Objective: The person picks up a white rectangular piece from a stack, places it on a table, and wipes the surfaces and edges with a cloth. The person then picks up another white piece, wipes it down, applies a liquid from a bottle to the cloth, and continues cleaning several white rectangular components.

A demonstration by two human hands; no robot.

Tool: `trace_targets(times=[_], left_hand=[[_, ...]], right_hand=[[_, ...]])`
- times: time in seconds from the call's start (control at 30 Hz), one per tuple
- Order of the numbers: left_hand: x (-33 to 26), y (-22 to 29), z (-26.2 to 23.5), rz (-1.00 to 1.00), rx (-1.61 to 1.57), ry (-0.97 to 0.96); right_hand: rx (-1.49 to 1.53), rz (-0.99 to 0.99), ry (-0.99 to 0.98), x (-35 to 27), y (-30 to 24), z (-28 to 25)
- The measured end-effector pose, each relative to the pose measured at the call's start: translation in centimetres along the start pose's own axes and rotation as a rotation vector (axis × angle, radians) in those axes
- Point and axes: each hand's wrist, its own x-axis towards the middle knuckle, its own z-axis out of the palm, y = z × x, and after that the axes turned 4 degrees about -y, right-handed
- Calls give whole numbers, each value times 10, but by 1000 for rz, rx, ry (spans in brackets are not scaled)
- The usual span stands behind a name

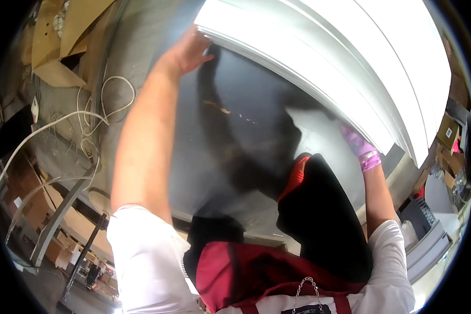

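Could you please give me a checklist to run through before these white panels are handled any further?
1. Both hands at the panels: ok; left hand at the left corner, right hand at the near right edge.
2. Firm grip on the white panels: cannot tell; some fingers are hidden.
3. Gloves on both hands: not ok; only the right wears one, purple.
4. Grey surface free of scraps: not ok; small scraps lie there.
5. White cable away from the panels: ok; it is off to the left.

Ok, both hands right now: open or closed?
Left hand: at left end of panels, fingers partly hidden; grip unclear.
Right hand: at their right end; grip unclear.
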Motion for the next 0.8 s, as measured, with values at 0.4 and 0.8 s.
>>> trace_targets(times=[0.4, 0.8], left_hand=[[14, -12, -16, 22, 52, 36], [25, -28, -36, 48, -67, 54]], right_hand=[[-1842, -642, 26, 22, 5, -18], [-1160, -250, 185, 35, 23, -54]])
